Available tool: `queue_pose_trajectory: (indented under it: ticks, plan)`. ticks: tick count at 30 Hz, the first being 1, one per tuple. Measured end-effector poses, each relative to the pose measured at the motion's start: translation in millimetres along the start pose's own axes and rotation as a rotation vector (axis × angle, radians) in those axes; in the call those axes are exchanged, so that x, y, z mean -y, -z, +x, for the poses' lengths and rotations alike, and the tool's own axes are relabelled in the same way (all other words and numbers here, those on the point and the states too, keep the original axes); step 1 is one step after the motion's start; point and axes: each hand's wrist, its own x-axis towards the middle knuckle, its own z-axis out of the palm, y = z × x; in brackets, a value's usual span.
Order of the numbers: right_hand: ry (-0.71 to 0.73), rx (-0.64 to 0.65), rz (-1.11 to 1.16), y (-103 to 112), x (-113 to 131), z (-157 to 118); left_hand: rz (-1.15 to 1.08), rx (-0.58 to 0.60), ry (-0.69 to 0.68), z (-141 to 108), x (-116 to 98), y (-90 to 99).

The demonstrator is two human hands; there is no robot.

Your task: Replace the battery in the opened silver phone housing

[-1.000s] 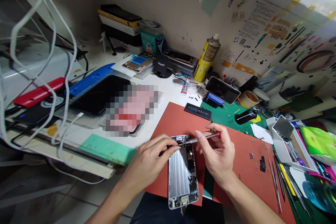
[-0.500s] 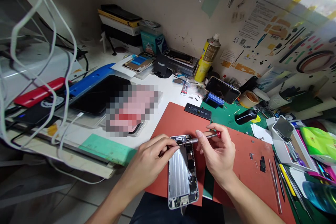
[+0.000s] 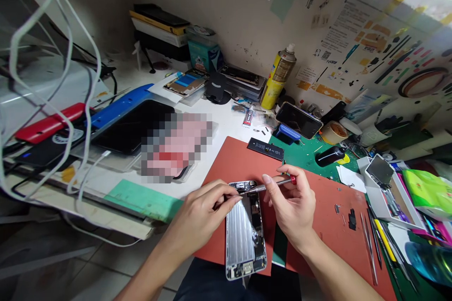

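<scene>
An opened phone [image 3: 241, 237], its silver battery bay bare, lies over the front edge of the red-brown mat [image 3: 226, 164]. My right hand [image 3: 294, 207] holds a slim screwdriver [image 3: 260, 188] with a red end cap, slanted leftward over the phone's top end. At the screwdriver's tip, the thumb and fingers of my left hand [image 3: 208, 209] are pinched together. Whatever sits in that pinch is too small to make out. A black phone battery [image 3: 265, 148] rests beyond the phone at the mat's back edge.
To the right lie tweezers [image 3: 369, 249], a yellow-handled tool [image 3: 384, 240] and small loose parts [image 3: 352, 219]. A white tray [image 3: 411, 218] holds more tools. Behind stand a spray can [image 3: 277, 77] and a propped phone [image 3: 299, 120]. White cables [image 3: 72, 117] hang at left.
The view has shifted very slightly. Both hands, the screwdriver and the phone keep almost the same positions.
</scene>
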Motion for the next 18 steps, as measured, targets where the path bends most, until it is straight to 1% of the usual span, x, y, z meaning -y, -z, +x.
queue_pose_trajectory:
  ticks: [2,4,6,8,11,14,16,18]
  plan:
    - [0.025,-0.010,-0.025,3.5,-0.6,1.4,0.006,-0.004,0.000,-0.3,1.0,-0.2]
    - [0.083,-0.037,-0.096,9.4,-1.9,4.1,0.020,-0.009,-0.016,-0.5,1.6,-0.2]
    - [0.172,-0.063,-0.205,16.4,-3.8,7.6,0.042,-0.002,-0.058,-0.9,1.2,-0.2]
    - [0.277,-0.060,-0.322,22.3,-5.8,11.1,0.085,0.012,-0.126,-1.4,0.1,-0.8]
    - [0.421,-0.021,-0.467,26.3,-7.7,14.5,0.224,0.023,-0.223,-2.4,-2.0,-3.4]
    - [0.529,0.002,-0.582,25.3,-7.7,15.5,0.407,0.034,-0.267,-3.1,-3.2,-7.3]
    - [0.566,0.009,-0.631,23.9,-7.0,15.7,0.490,0.046,-0.288,-3.0,-3.3,-9.5]
    - [0.581,0.013,-0.653,23.0,-6.5,16.0,0.522,0.052,-0.300,-2.6,-3.2,-10.7]
